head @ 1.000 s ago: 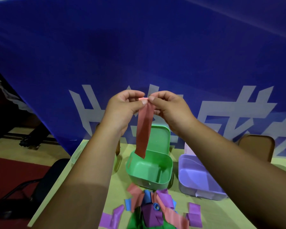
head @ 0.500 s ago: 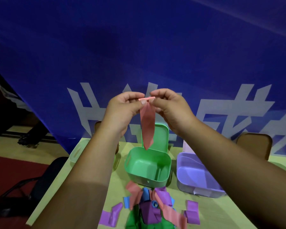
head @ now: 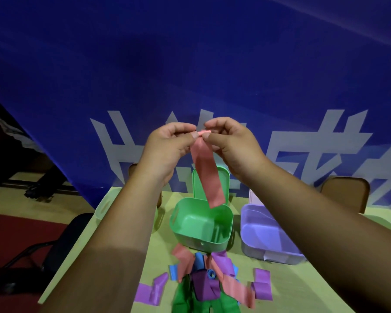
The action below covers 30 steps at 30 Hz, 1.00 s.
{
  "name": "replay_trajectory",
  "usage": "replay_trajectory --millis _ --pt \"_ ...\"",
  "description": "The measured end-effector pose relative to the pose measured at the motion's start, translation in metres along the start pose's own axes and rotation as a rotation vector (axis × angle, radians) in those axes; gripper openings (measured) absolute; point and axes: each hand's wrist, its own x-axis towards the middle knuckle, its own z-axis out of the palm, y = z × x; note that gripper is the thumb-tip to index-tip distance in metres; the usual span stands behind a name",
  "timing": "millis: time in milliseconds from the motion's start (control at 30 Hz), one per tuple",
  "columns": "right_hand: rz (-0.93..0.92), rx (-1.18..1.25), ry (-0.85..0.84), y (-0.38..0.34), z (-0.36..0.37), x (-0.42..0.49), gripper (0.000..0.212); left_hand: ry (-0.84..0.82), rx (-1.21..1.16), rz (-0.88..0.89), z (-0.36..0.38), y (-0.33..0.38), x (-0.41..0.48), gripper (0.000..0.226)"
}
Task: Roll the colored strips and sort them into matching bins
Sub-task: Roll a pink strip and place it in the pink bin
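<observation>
Green bin (head: 201, 243) open from above; its raised lid (head: 225, 180) behind, strip pile (head: 203, 281) in front.

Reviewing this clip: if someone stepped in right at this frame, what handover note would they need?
Left hand: pinches the top end of the pink strip.
Right hand: pinches the same end, where the tip looks curled over. The rest hangs loose above the green bin.
The green bin and the purple bin stand open on the table. A pale bin sits behind the left arm. Pink, purple, blue and green strips lie in a pile at the near edge.
Done: the roll is barely started, and no strip shows in the green bin.
Left: finish the roll, bin it by colour, then work through the pile.
</observation>
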Motion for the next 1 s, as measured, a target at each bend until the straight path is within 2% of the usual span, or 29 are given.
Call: replay_trajectory --millis 100,233,667,867,1000 --pt "0.026 0.020 0.009 0.002 -0.001 -0.002 0.023 0.005 -0.001 0.020 0.002 0.000 -0.001 0.024" --pt "0.003 -0.002 0.026 0.003 -0.003 -0.005 0.013 -0.002 0.034 0.030 0.001 0.003 -0.003 0.028" --pt "-0.013 0.050 0.043 -0.002 -0.009 -0.015 0.021 -0.017 -0.032 0.016 0.008 -0.005 -0.011 0.020" --pt "0.014 0.053 0.078 -0.002 -0.012 -0.019 0.025 0.038 0.038 0.034 0.013 -0.008 -0.010 0.020" --pt "0.021 0.038 0.135 -0.001 -0.011 -0.022 0.016 0.097 0.064 0.064 0.016 -0.009 -0.008 0.019"
